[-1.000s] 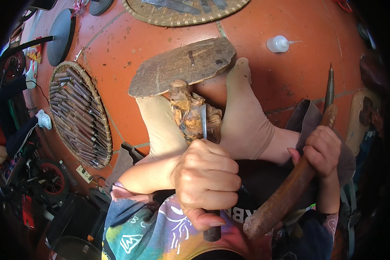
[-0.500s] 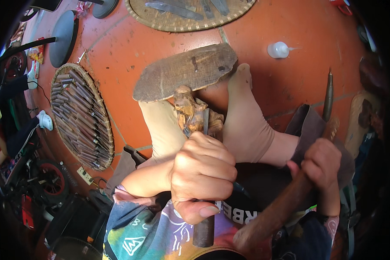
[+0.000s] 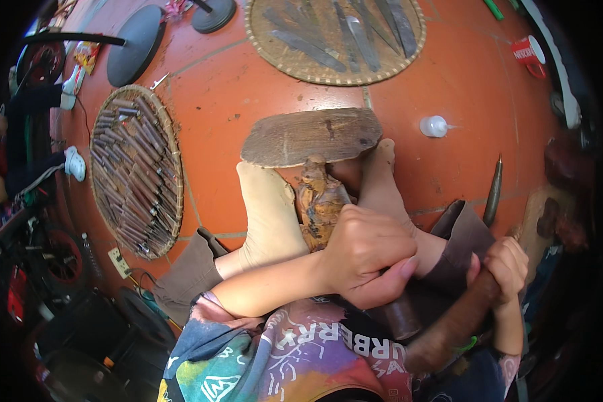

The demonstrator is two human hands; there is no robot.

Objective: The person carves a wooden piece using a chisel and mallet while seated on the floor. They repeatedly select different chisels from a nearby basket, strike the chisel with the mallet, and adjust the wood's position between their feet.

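My left hand (image 3: 365,258) is closed around the handle of a chisel (image 3: 398,315), its fist resting against a small brown wood carving (image 3: 319,201). The carving stands between my two sock-covered feet (image 3: 269,214) and leans on a flat weathered wooden board (image 3: 311,137). The chisel's blade is hidden behind my fist. My right hand (image 3: 506,264) grips a long brown wooden mallet (image 3: 449,328) at the lower right, its head pointing down toward my chest.
A round woven tray of many chisels (image 3: 135,171) lies at the left, another tray with flat blades (image 3: 335,37) at the top. A small white bottle (image 3: 434,126) and one loose chisel (image 3: 493,191) lie on the orange tile floor (image 3: 248,87). A red cup (image 3: 529,50) stands far right.
My head has shifted, so the carving and board sit more central. My left fist has slid closer onto the carving. My right hand has lowered the mallet.
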